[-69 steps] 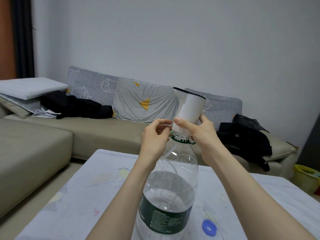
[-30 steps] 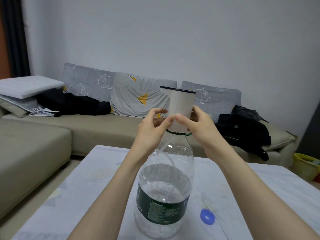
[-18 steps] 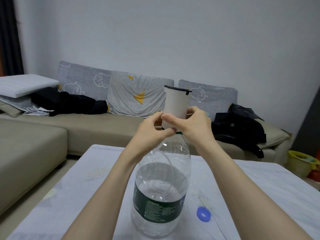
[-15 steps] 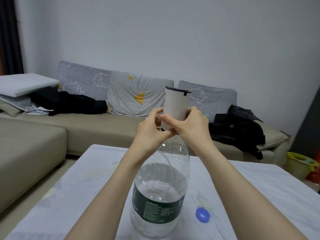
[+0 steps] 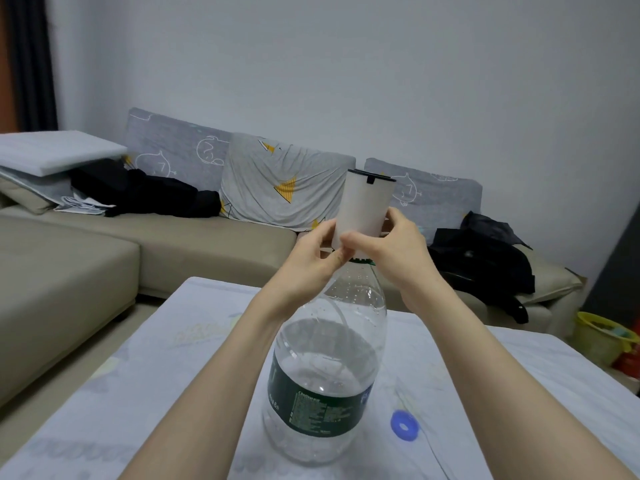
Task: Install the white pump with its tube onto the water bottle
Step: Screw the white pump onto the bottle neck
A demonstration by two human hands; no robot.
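Observation:
A large clear water bottle (image 5: 325,372) with a dark green label stands upright on the table, partly filled. The white cylindrical pump (image 5: 365,202) with a black top rim sits on the bottle's neck, tilted slightly right. Its thin clear tube (image 5: 341,315) curves down inside the bottle into the water. My left hand (image 5: 313,261) pinches the pump's lower left edge. My right hand (image 5: 391,251) wraps around the pump's base from the right and front. The joint between pump and neck is mostly hidden by my fingers.
The table (image 5: 180,344) has a pale patterned cloth. A blue ring (image 5: 404,425) lies on it right of the bottle. Behind is a beige sofa (image 5: 194,244) with grey cushions and black clothes (image 5: 485,261). A yellow bucket (image 5: 602,336) stands at far right.
The pump has gone from tilted above the neck to seated lower on it, nearly upright. Both hands closed in around its base. The camera view shifted slightly.

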